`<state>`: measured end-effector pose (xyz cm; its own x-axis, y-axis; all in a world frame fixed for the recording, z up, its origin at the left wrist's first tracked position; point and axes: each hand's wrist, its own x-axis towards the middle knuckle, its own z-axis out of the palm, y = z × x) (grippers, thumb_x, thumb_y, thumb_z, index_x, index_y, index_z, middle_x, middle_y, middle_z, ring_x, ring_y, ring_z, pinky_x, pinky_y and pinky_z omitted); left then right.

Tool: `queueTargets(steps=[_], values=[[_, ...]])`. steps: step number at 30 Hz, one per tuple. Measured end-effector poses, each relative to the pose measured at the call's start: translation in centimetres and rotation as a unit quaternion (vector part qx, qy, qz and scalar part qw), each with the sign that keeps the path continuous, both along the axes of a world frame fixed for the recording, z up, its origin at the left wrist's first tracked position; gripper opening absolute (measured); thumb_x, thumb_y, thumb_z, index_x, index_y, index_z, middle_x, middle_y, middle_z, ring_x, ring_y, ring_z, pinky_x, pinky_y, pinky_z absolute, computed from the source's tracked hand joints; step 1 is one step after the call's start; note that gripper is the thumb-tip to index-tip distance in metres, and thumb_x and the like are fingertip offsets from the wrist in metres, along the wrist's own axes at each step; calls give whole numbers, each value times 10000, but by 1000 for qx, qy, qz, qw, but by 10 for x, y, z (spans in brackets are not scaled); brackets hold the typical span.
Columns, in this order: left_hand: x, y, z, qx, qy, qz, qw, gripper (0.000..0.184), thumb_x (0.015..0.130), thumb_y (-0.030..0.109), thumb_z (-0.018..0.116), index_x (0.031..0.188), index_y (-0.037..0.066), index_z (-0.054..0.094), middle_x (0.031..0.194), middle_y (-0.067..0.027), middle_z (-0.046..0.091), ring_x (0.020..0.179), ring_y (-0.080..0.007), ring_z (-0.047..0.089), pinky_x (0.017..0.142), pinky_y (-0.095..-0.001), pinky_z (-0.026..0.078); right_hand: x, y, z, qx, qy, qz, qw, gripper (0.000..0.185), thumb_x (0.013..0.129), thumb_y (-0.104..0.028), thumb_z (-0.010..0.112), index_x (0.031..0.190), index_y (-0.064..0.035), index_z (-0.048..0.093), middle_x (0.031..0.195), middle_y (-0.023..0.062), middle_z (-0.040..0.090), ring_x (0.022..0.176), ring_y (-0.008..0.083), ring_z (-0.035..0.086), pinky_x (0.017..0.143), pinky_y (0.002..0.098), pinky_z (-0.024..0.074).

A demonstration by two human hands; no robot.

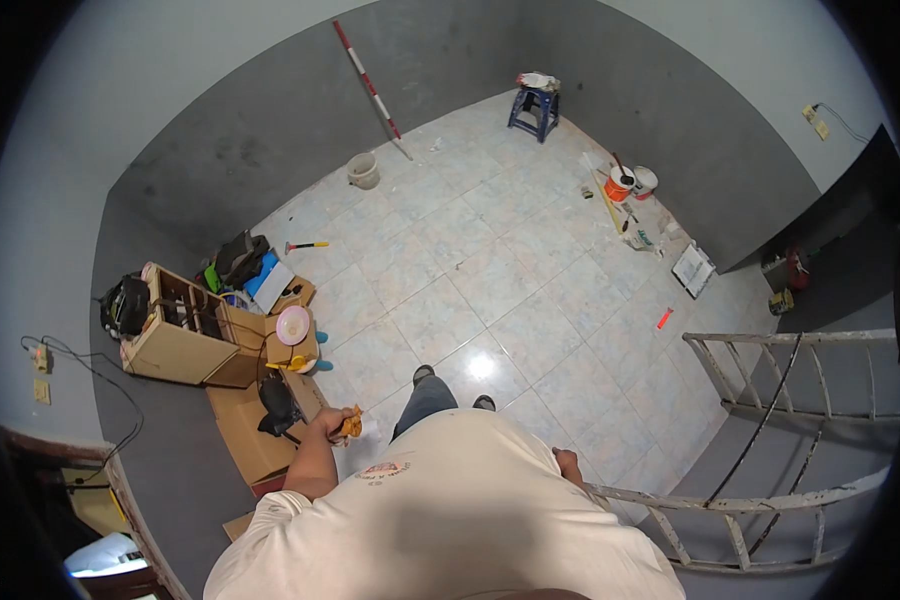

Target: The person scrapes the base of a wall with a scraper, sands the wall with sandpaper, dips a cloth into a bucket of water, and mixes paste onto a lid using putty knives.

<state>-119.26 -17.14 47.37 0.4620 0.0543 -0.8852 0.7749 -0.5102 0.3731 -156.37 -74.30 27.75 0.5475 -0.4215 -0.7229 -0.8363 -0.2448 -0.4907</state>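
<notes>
My left hand (330,423) is closed around a crumpled orange-brown cloth (352,422), out to the left of my body. Close beside that hand are a black bag-like item (278,402) and opened cardboard (240,435). My right hand (568,465) hangs at my right side with its fingers curled, and I see nothing in it. Part of that hand is hidden by my shirt. Just past it is the near end of a paint-spattered ladder (660,497); I cannot tell whether they touch.
A wooden cabinet (170,345) with bags and a pink round item (293,325) stands left. A hammer (307,245), a bucket (364,171) and a red-white pole (368,82) are farther off. A blue stool (536,112), paint buckets (620,186), a tray (692,270) and a red-orange tool (665,319) lie right.
</notes>
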Motion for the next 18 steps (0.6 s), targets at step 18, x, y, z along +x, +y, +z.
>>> queueTargets(steps=[18], values=[[27,-50,-83,-86,-42,-180,979,156,904,85,676,995,-36,718,898,-158,741,731,-252,717,612,-388,590,1,-11,50,103,22,-411,906,271,971,-291,677,1107,-67,609,880,125,672,649,251,681,535,404,558]])
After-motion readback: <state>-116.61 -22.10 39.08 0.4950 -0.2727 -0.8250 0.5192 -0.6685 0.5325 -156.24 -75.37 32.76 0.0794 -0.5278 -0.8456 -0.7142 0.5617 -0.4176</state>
